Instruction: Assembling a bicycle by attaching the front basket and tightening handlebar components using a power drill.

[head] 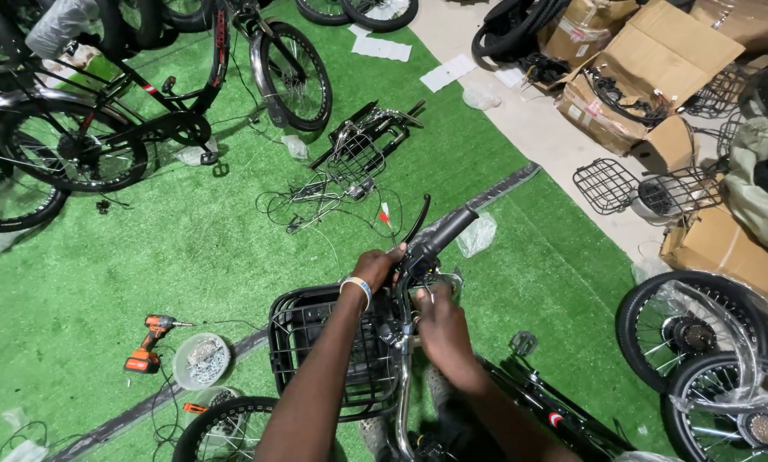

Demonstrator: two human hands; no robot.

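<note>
My left hand [377,267], with a pale wristband, grips the bicycle handlebar [439,235] just below its black grip, beside the black brake lever [419,219]. My right hand [442,329] is closed around the chrome bar and fittings a little lower, near the stem. A black wire basket [302,329] is mounted at the front of the bicycle, under my left forearm. The front wheel [221,428] shows below the basket. What my right fingers pinch is hidden.
An orange drill [150,340] and a bowl of metal parts [201,359] lie left on green turf. Bicycles [101,120] stand at far left. A rack with cables [354,154] lies ahead. Cardboard boxes [649,68], wire baskets [606,184] and wrapped wheels [700,342] fill the right.
</note>
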